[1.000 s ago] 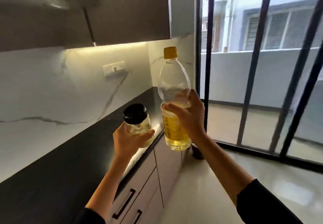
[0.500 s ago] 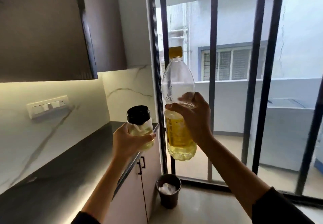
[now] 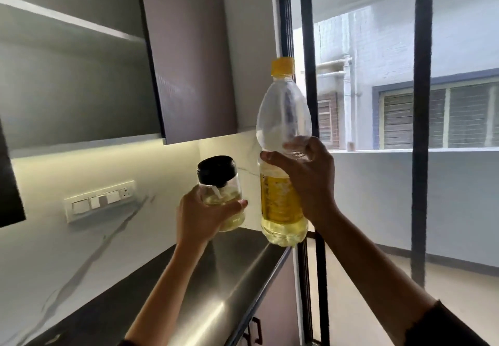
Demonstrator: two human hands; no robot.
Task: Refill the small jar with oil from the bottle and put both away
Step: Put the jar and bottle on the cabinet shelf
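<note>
A dark counter [image 3: 235, 278] meets a marble wall [image 3: 54, 251] with a switch plate [image 3: 100, 202], under an open cabinet [image 3: 186, 53]; a barred window [image 3: 421, 102] stands right.

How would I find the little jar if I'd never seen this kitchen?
Start at the big window on the right, then look left. The left hand holds the jar above the counter. Unlike the tall yellow-capped bottle beside it, it is short with a black lid.

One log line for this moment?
left hand: holds jar, lid on | right hand: holds bottle, capped, upright | cabinet: open
</note>
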